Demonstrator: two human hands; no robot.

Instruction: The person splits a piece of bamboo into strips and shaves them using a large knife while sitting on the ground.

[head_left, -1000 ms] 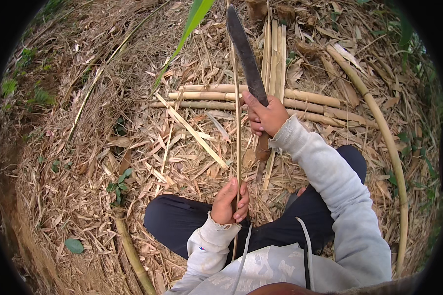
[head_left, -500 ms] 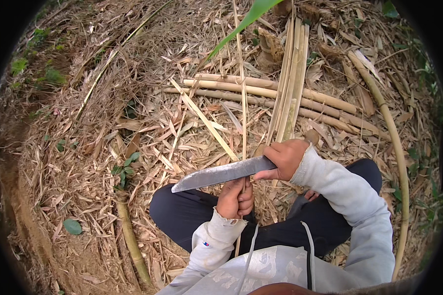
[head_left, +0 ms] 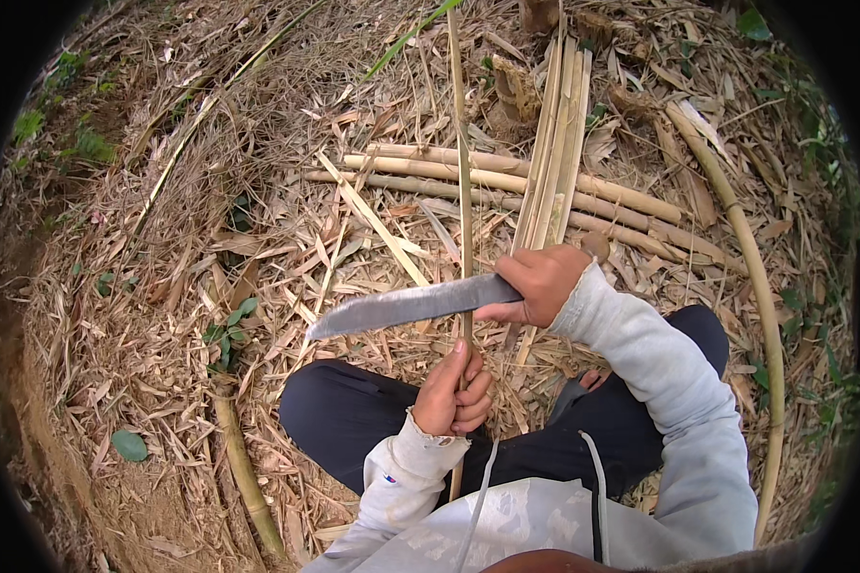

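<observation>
My right hand [head_left: 548, 284] is closed on the handle of a machete [head_left: 406, 305], whose broad grey blade points left. The blade lies across a long thin bamboo strip [head_left: 464, 205], a little above my left hand [head_left: 456, 390]. That left hand is wrapped round the strip, thumb along it. Away from me the strip runs past the top of the view; its near end passes down by my lap. The rounded end of the machete handle [head_left: 594, 246] shows beyond my right fist.
Split bamboo strips [head_left: 556, 134] rest across several bamboo poles [head_left: 621, 194] ahead. A long curved pole [head_left: 750, 229] lies at the right, and a thicker bamboo piece [head_left: 244, 468] at the left. Stumps [head_left: 516, 88] stand at the far side. Dry shavings [head_left: 182, 353] cover the ground.
The machete and my right hand have moved slightly away from me and left along the strip. My left hand, still gripping it, sits a little lower, leaving a gap below the blade.
</observation>
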